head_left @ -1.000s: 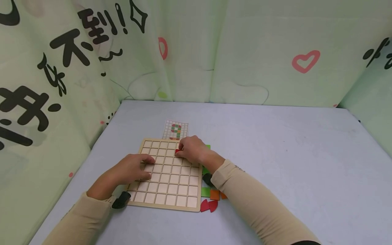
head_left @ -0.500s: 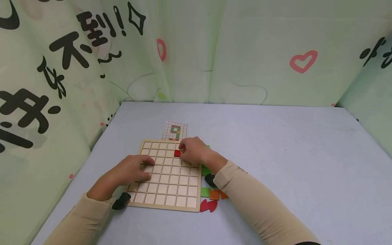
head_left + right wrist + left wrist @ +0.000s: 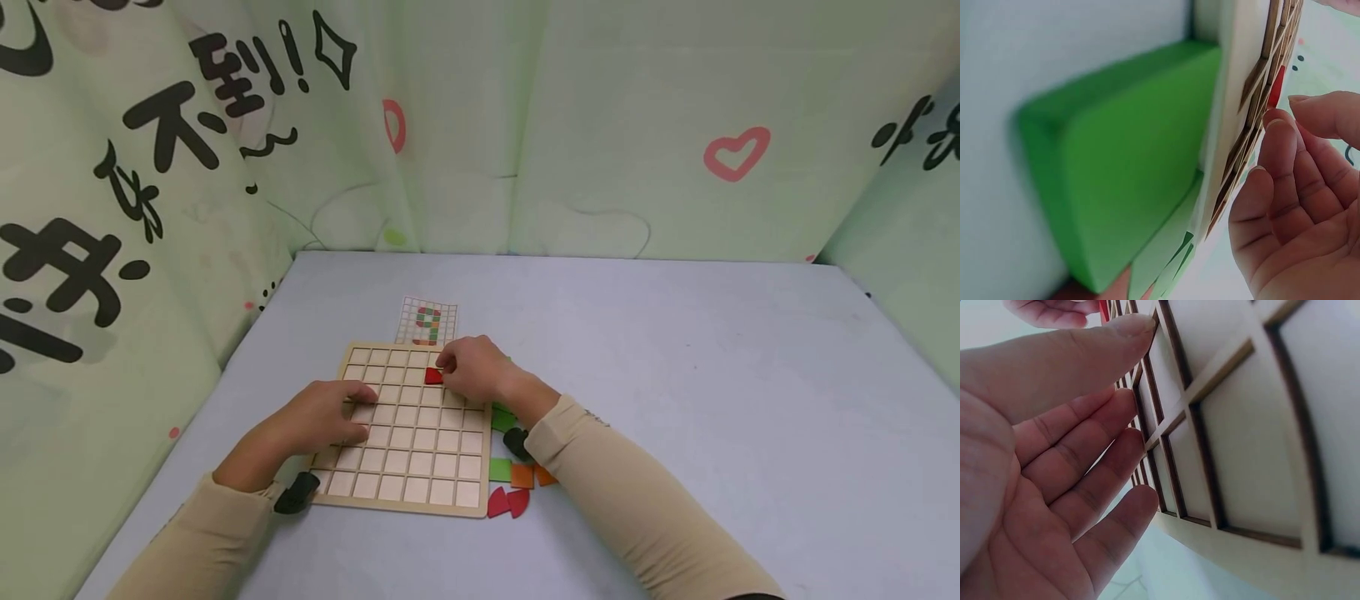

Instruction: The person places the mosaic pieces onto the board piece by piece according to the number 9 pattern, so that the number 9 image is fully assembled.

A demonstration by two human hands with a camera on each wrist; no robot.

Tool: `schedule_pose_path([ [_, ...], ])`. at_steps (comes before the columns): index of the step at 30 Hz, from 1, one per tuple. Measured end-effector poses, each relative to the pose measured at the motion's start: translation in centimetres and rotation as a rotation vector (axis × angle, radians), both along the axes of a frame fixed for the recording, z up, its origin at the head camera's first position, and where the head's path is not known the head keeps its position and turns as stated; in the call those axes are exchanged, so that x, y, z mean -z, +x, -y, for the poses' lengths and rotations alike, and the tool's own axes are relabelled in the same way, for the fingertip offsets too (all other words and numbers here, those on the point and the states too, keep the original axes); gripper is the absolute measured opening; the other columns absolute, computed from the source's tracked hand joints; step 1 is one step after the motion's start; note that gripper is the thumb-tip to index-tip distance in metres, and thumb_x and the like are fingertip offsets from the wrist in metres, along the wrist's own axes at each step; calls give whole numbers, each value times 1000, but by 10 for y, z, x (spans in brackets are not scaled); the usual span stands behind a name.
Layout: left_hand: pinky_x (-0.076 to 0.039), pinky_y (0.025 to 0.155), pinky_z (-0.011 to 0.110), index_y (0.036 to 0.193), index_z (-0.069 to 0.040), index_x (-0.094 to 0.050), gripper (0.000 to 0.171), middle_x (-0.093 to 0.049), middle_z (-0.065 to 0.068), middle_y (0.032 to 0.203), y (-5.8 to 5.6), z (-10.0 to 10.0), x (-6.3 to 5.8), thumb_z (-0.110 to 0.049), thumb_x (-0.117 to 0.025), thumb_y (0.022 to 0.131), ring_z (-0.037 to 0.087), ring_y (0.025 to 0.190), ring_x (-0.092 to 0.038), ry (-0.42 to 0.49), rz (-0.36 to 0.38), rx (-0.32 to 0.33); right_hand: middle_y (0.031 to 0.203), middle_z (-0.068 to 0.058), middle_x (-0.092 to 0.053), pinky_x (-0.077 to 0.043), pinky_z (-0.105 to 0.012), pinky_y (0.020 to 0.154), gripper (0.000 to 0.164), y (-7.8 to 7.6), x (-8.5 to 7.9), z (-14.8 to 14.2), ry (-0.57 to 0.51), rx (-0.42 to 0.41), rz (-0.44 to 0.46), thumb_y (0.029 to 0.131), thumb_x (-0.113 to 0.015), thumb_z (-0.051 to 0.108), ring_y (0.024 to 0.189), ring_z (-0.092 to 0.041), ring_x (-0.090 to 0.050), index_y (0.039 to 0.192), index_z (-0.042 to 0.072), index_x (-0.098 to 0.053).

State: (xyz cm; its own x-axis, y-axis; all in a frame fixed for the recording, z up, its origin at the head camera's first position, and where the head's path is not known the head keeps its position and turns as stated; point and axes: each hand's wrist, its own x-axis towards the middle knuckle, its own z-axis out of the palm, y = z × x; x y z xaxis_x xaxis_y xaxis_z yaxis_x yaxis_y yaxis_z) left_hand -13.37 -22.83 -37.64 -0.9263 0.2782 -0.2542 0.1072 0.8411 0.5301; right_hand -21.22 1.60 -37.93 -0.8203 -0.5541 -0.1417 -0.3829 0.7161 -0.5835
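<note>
Our right grip [image 3: 474, 368] is loosely curled just beside the red piece [image 3: 432, 377], which shows more fully on the gridded board [image 3: 403, 437] than a second ago; we judge it nearly placed. Our left grip [image 3: 318, 410] lies spread.

Soft light is brightening the pale tabletop [image 3: 712, 375]; the left sleeve [image 3: 198, 537] is casting a faint shadow; wrist views are blurring a green tile [image 3: 1141, 165] and bowing the wooden grid board [image 3: 1247, 444].

Head view fwd/dn — wrist views close — all incl. board [image 3: 405, 437]
</note>
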Motion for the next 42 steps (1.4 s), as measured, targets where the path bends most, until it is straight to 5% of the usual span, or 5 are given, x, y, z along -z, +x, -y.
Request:
schedule_pose_path([
  [19,-44,100,49,126,-5,-65,44,-63,11,129,-7,-1,-6,-11,-79,84,33,125,-53,-8,-17,8,104,-2,-69,-50,-32,88,27,-3,-8,-3,-7,-11,16,92,-62,11,95,-17,-59,118,5,-70],
  [27,-44,100,49,125,-6,-66,44,-63,11,130,-8,-2,-8,-11,-79,83,32,125,-52,-13,-16,-5,125,-3,-67,-49,-35,96,40,0,-17,-14,-72,-23,42,94,-69,23,112,-20,-63,132,10,-66],
  [42,-45,99,49,121,-8,-68,42,-64,7,126,3,-3,1,-8,-80,81,30,123,-53,16,3,-36,125,0,-66,-52,-31,81,45,13,-21,-56,-131,19,35,91,-73,25,108,-20,-59,133,13,-65],
])
